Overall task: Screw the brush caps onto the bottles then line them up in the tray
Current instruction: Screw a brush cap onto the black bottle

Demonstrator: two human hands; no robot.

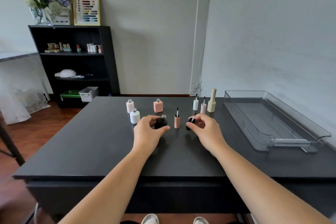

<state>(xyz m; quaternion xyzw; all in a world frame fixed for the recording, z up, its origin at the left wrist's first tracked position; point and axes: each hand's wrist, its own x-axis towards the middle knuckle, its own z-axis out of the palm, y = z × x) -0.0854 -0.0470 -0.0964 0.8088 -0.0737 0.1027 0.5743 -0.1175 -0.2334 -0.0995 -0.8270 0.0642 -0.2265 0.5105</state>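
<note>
Now, black bottle [161,122]: squat, silver threaded neck, uncapped, standing on the dark table [91,151].
Left hand [147,131]: fingers wrapped around that bottle.
Right hand [203,127]: pinching a black brush cap [189,126], tilted.
Tray [291,132]: clear, at right, well apart.

Pale grey walls [154,42] enclose the room above a reddish wooden floor [36,132]. A black bookcase [72,63] at left carries framed charts [87,8] and flowers [49,3].

five bottles [135,115], four loose caps [177,121], one tray [276,120]
</note>
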